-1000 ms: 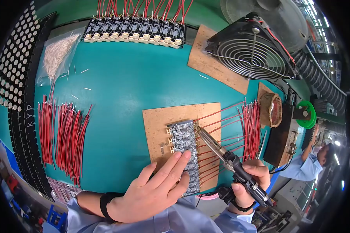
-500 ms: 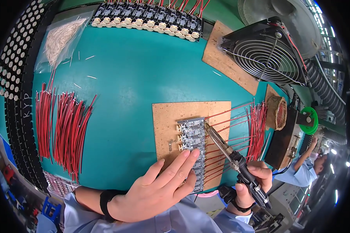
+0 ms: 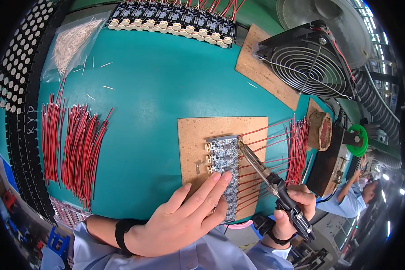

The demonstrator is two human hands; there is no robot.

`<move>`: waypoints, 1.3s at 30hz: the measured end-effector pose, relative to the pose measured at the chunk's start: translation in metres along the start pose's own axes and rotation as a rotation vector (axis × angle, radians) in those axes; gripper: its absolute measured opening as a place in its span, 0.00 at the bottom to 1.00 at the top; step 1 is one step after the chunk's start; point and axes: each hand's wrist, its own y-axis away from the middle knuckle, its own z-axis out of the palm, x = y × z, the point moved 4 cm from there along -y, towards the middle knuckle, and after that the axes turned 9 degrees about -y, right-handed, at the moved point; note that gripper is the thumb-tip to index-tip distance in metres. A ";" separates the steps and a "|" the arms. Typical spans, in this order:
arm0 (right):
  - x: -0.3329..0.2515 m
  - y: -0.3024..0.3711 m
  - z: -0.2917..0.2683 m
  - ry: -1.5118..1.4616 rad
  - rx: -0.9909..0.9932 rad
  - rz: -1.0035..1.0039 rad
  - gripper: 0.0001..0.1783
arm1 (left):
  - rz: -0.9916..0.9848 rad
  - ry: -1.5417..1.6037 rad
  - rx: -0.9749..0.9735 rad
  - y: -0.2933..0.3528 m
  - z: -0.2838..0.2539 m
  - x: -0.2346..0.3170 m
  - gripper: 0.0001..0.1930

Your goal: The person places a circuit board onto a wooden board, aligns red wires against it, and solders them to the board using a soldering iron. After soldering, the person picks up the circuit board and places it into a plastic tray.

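Observation:
My left hand (image 3: 184,216) lies flat, fingers together, pressing on the near part of a strip of small blue circuit boards (image 3: 224,155). The strip rests on a brown board (image 3: 202,135) on the teal table. My right hand (image 3: 294,209) grips a black-handled soldering iron (image 3: 274,184). Its metal tip touches the right edge of the strip, where red wires (image 3: 265,135) fan out to the right.
Loose red wires (image 3: 74,141) lie in bundles at the left. A row of wired circuit boards (image 3: 175,22) runs along the far edge. A black fan (image 3: 308,63) stands at the far right, a green spool (image 3: 357,139) beside it. Another person (image 3: 360,198) works at the right.
The view has shifted, so the table sits lower and further right in the picture. Both hands stay on the strip and the iron, with the tip still at the strip's right edge.

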 end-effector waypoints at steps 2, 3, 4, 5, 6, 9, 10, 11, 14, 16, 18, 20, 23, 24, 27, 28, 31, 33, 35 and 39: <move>0.001 0.001 0.000 -0.002 0.001 -0.001 0.31 | -0.002 0.012 -0.004 0.000 0.000 0.001 0.07; 0.001 0.001 0.000 -0.002 0.002 -0.002 0.31 | -0.003 0.013 -0.004 0.000 0.000 0.001 0.07; 0.001 0.001 0.000 -0.002 0.002 -0.002 0.31 | -0.002 0.014 -0.004 0.000 0.000 0.000 0.07; 0.001 0.001 0.000 -0.004 0.003 -0.002 0.31 | -0.001 0.014 -0.005 0.000 0.000 0.001 0.07; 0.001 0.001 -0.001 -0.005 0.005 -0.001 0.31 | 0.001 0.015 -0.005 0.000 0.000 0.001 0.07; 0.001 0.002 -0.001 -0.006 0.002 -0.003 0.31 | 0.015 -0.036 0.013 0.001 0.002 0.001 0.11; 0.001 0.002 -0.002 -0.004 -0.004 -0.004 0.31 | 0.022 -0.061 0.023 0.001 0.003 0.001 0.14; 0.001 0.002 -0.002 -0.002 -0.009 -0.005 0.31 | 0.022 -0.060 0.023 0.001 0.003 0.001 0.14; 0.001 0.004 -0.002 0.001 -0.019 -0.019 0.31 | 0.020 -0.058 0.022 0.001 0.003 0.002 0.14; 0.001 0.004 -0.002 0.000 -0.025 -0.026 0.31 | 0.020 -0.059 0.021 0.002 0.003 0.002 0.14; 0.001 0.007 -0.002 0.012 -0.024 -0.044 0.31 | 0.023 -0.058 0.020 0.002 0.003 0.002 0.13; 0.001 0.006 -0.002 0.018 -0.024 -0.054 0.31 | 0.022 -0.057 0.021 0.003 0.004 0.002 0.14; -0.004 0.001 0.002 -0.023 -0.107 -0.202 0.24 | 0.021 -0.054 0.023 0.003 0.003 0.002 0.14; -0.004 0.001 0.002 -0.022 -0.108 -0.202 0.24 | 0.015 -0.026 0.016 0.003 0.003 0.002 0.11; -0.002 -0.001 0.003 -0.013 -0.119 -0.194 0.24 | -0.001 0.024 0.000 0.002 0.001 0.000 0.08; -0.002 -0.003 0.003 -0.016 -0.120 -0.197 0.24 | -0.006 0.024 0.002 0.001 0.001 -0.001 0.07; -0.003 -0.003 0.003 0.032 -0.148 -0.186 0.25 | -0.005 0.018 0.016 0.000 0.001 -0.002 0.07; -0.006 0.002 -0.005 0.003 -0.056 -0.158 0.26 | 0.005 0.005 0.029 -0.002 -0.002 -0.001 0.08; -0.012 0.013 -0.023 -0.044 0.138 -0.107 0.27 | 0.047 -0.008 0.077 -0.005 -0.012 0.005 0.09; 0.007 0.028 -0.029 -0.146 0.341 0.024 0.26 | 0.092 0.043 0.028 -0.003 -0.004 0.004 0.19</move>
